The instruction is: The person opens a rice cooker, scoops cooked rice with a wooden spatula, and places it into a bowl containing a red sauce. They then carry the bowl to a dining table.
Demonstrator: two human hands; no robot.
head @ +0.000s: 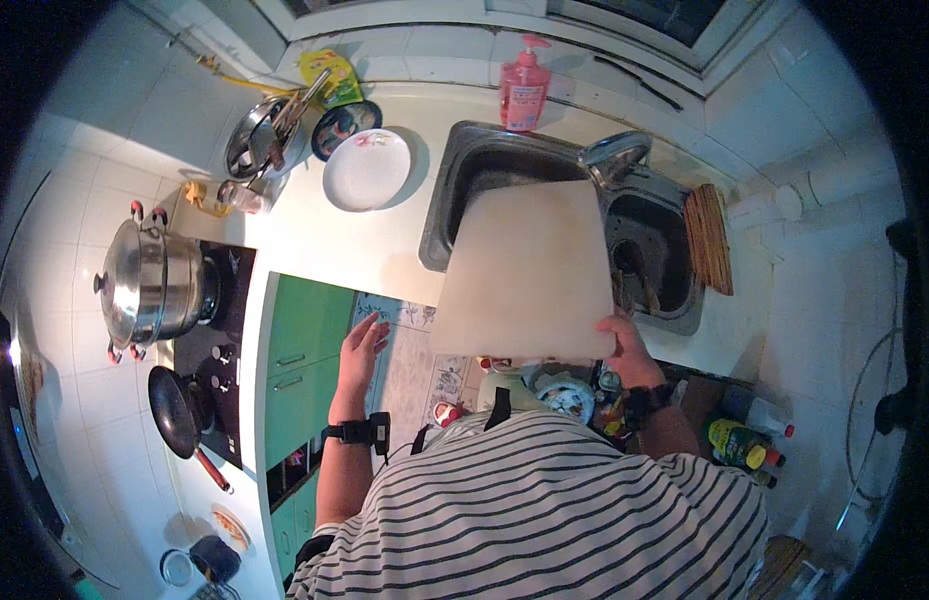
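My right hand (628, 349) grips the near right corner of a large white cutting board (532, 270). The board extends over the left basin of the double steel sink (434, 225) and past the counter's front edge. My left hand (364, 352) is raised left of the board, apart from it, with its fingers apart and nothing in them. A chrome faucet (614, 157) stands behind the board's far right corner. Left of the sink, a white plate (367, 170) rests partly over a dark patterned dish (347, 127).
A pink pump bottle (524, 90) stands behind the sink, and a bamboo mat (708, 240) lies at its right. To the left are a steel steamer pot (153, 285), a frying pan (173, 412) and a utensil holder (262, 139). Bottles (734, 444) stand low at the right.
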